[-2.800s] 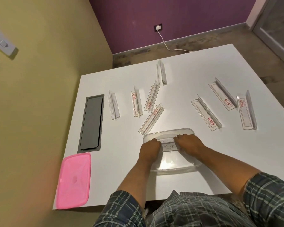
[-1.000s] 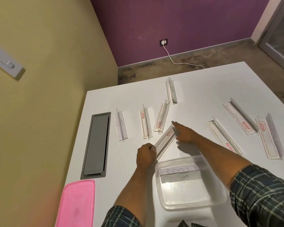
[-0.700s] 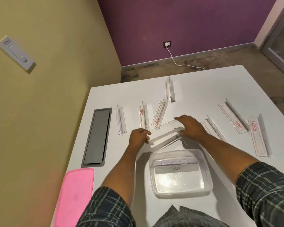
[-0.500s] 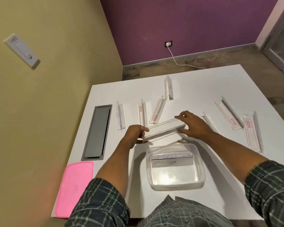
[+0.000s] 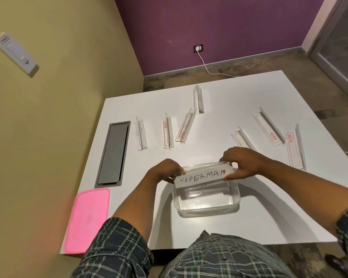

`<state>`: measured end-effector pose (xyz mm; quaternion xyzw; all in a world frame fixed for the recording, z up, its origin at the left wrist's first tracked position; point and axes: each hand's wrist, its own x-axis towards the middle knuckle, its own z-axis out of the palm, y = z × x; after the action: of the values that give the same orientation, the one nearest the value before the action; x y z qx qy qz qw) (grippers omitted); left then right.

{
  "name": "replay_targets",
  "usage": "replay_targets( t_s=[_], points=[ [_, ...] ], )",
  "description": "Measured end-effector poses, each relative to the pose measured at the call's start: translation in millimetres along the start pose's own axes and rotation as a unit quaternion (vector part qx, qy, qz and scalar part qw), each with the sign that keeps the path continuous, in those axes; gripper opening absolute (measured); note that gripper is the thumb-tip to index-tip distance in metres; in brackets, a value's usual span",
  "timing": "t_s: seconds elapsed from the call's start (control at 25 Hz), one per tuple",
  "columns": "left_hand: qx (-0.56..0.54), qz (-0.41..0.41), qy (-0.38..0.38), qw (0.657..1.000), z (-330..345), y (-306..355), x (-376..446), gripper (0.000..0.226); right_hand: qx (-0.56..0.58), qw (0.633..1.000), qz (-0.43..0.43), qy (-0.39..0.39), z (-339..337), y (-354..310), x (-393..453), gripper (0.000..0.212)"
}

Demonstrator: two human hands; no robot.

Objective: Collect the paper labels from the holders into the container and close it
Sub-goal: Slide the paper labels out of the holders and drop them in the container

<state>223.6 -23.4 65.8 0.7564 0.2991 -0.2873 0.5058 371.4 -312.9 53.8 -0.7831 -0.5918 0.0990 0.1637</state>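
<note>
Left hand (image 5: 165,171), right hand (image 5: 242,164): each grip pinching holder (image 5: 204,167) end; label (image 5: 202,177) reads "SUPERMAN", above container (image 5: 207,209).

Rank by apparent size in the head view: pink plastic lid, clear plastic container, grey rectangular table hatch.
1. Grey rectangular table hatch and pink plastic lid: too alike, lid nearer.
2. Clear plastic container, smallest.

Left of my fingers a grey cable hatch (image 5: 113,155) sits in the table (image 5: 239,101); far ahead, a charger cable (image 5: 206,66) crosses the floor.
</note>
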Motion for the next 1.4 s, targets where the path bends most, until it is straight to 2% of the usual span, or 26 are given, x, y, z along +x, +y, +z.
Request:
replay_targets(
  t_s=[0.12,0.2,0.32,0.48,0.64,0.72,0.84,1.0,1.2,1.4],
  points=[
    [0.09,0.06,0.008,0.994,4,-6,2,0.052,0.007,1.0,0.003,-0.001,14,-11,-9,0.056],
    [0.168,0.069,-0.002,0.983,9,-7,-1,0.065,-0.003,1.0,0.008,-0.004,26,-18,-14,0.059],
    [0.32,0.067,-0.033,0.944,20,-9,-4,0.05,-0.033,0.998,0.024,-0.045,38,-28,-18,0.061],
    [0.518,0.073,0.009,0.852,47,-23,-2,0.052,-0.101,0.989,0.045,-0.096,55,-42,-20,0.058],
    [0.629,0.148,0.06,0.761,70,-37,-4,0.028,-0.17,0.97,0.084,-0.152,65,-53,-17,0.049],
    [0.653,0.173,0.064,0.734,76,-43,-3,0.022,-0.205,0.96,0.094,-0.168,69,-60,-13,0.037],
    [0.651,0.172,0.056,0.737,80,-48,0,0.022,-0.236,0.945,0.092,-0.209,78,-70,-2,0.021],
    [0.63,0.171,0.055,0.755,82,-50,6,0.023,-0.219,0.929,0.112,-0.276,89,-69,8,0.019],
    [0.635,0.175,0.039,0.751,91,-52,9,0.023,-0.189,0.927,0.121,-0.301,103,-68,14,0.022],
    [0.651,0.187,0.008,0.736,90,-37,12,0.022,-0.204,0.928,0.081,-0.301,93,-69,13,0.021]
  ],
)
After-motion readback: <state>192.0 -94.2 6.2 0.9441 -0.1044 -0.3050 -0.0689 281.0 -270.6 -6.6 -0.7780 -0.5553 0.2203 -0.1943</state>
